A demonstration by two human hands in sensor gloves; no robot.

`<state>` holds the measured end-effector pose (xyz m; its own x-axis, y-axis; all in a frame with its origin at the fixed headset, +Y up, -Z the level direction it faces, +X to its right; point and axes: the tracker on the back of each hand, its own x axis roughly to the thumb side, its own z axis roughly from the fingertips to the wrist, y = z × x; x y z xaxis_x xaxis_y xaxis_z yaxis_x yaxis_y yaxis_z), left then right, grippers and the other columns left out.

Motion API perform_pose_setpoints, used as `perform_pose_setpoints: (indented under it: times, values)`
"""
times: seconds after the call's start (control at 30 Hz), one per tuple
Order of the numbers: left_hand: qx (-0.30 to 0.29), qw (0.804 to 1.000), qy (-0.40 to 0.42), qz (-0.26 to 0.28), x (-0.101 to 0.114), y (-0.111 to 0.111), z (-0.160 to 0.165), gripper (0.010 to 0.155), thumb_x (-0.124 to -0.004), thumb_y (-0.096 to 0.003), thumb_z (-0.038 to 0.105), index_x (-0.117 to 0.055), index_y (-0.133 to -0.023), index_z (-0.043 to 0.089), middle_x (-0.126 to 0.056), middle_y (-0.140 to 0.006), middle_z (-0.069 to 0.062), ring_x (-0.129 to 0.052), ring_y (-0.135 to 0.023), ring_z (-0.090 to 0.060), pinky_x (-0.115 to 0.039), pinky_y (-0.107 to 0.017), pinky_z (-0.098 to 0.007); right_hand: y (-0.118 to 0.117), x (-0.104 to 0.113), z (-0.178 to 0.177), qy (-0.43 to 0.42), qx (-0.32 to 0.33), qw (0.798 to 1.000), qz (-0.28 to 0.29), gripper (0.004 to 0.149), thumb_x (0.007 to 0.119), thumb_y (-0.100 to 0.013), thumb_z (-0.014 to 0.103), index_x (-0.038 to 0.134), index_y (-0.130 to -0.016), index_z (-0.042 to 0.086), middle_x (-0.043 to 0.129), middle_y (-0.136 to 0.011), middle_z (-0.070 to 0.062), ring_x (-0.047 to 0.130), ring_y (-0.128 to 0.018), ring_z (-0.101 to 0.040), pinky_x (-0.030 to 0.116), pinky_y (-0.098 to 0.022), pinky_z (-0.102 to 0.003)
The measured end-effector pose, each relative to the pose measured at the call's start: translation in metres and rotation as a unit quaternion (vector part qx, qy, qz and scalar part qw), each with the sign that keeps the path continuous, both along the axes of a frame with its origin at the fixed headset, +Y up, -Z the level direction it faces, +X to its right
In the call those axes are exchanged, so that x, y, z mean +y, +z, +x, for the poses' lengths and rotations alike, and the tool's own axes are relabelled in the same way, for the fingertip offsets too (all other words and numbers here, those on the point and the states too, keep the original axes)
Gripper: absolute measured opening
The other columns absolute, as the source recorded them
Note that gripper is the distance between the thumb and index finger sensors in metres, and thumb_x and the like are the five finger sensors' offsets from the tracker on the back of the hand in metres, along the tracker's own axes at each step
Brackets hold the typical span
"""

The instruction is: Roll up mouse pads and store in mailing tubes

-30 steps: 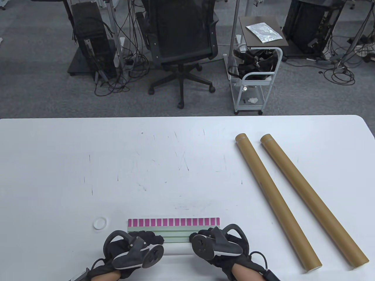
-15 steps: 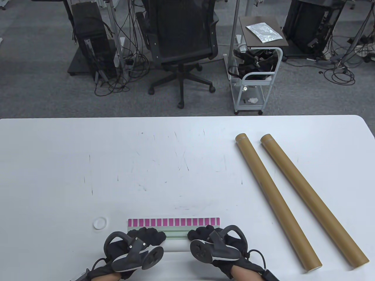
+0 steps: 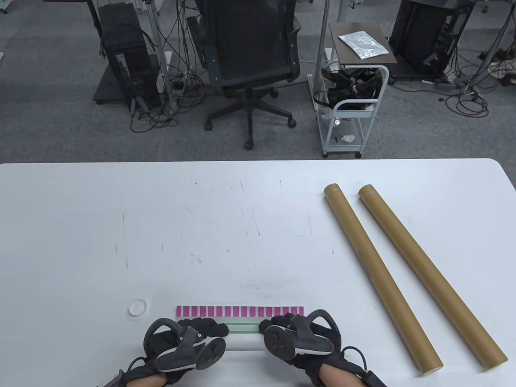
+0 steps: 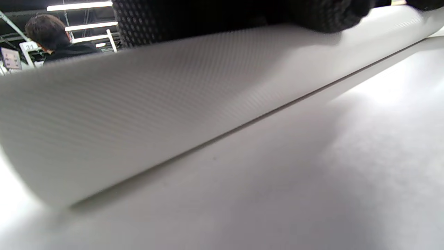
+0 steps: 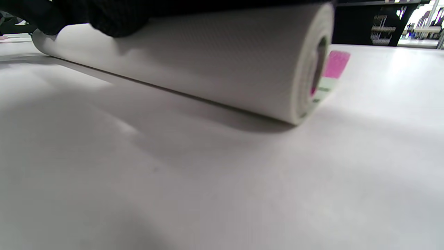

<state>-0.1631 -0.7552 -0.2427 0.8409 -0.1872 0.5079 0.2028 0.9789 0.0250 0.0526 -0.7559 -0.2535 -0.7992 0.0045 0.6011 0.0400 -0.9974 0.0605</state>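
A mouse pad with a pink-striped far edge and a pale green face lies near the table's front edge, mostly rolled into a white roll. The roll also shows in the left wrist view and the right wrist view, where its open end shows the coil. My left hand rests on the roll's left part and my right hand on its right part, fingers laid over the top. Two brown mailing tubes lie side by side at the right, apart from the hands.
A small white ring lies on the white table left of the pad. Beyond the far edge stand an office chair, a white cart and computer towers on the floor.
The pad's free pink edge has slid a little towards me as the roll took in more of the pad. Both hands shifted forward, then back on the roll.
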Motion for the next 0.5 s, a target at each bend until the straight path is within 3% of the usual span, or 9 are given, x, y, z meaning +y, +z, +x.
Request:
perform_pose_setpoints:
  times: [0.1, 0.2, 0.3, 0.4, 0.5]
  values:
    - [0.009, 1.000, 0.001, -0.007, -0.002, -0.003, -0.001, 0.049, -0.065, -0.0408, 0.045, -0.072, -0.089, 0.040, -0.090, -0.084, 0.012, -0.098, -0.073, -0.012, -0.086, -0.053, -0.025, 0.000, 0.003, -0.001, 0.007, -0.002, 0.999, 0.033, 0.049, 0.071, -0.045, 0.039, 0.073, -0.092, 0.023, 0.080, -0.087, -0.003, 0.083, -0.072, -0.026, 0.073, -0.060, -0.044]
    - [0.007, 1.000, 0.009, -0.011, 0.000, -0.002, -0.001, 0.050, -0.066, -0.0416, 0.045, -0.071, -0.091, 0.040, -0.076, -0.099, 0.008, -0.086, -0.091, -0.017, -0.081, -0.064, -0.033, 0.001, 0.001, -0.003, 0.007, -0.007, 1.000, 0.028, 0.048, 0.070, -0.046, 0.037, 0.074, -0.092, 0.022, 0.082, -0.085, -0.005, 0.086, -0.069, -0.026, 0.075, -0.058, -0.043]
    - [-0.003, 0.999, 0.001, 0.032, 0.008, 0.001, 0.002, 0.046, -0.072, -0.0397, 0.047, -0.076, -0.086, 0.041, -0.085, -0.090, 0.011, -0.094, -0.081, -0.014, -0.084, -0.061, -0.031, -0.003, 0.000, -0.002, -0.001, -0.019, 1.000, 0.021, 0.047, 0.068, -0.046, 0.035, 0.075, -0.091, 0.022, 0.083, -0.085, -0.005, 0.087, -0.068, -0.025, 0.076, -0.057, -0.043]
    - [0.009, 1.000, -0.009, 0.021, 0.002, -0.001, 0.001, 0.048, -0.072, -0.0394, 0.047, -0.074, -0.087, 0.039, -0.089, -0.086, 0.010, -0.098, -0.075, -0.012, -0.086, -0.057, -0.029, -0.004, -0.001, -0.001, -0.005, -0.025, 1.000, 0.018, 0.048, 0.066, -0.048, 0.035, 0.075, -0.093, 0.021, 0.083, -0.086, -0.006, 0.087, -0.069, -0.027, 0.076, -0.057, -0.043]
    - [0.022, 1.000, 0.012, -0.012, 0.000, -0.005, -0.002, 0.048, -0.070, -0.0408, 0.046, -0.074, -0.088, 0.037, -0.088, -0.087, 0.009, -0.096, -0.077, -0.015, -0.085, -0.058, -0.031, -0.003, -0.003, 0.000, 0.012, -0.017, 1.000, 0.008, 0.058, 0.069, -0.045, 0.045, 0.071, -0.097, 0.019, 0.081, -0.090, -0.008, 0.086, -0.072, -0.028, 0.075, -0.058, -0.044]
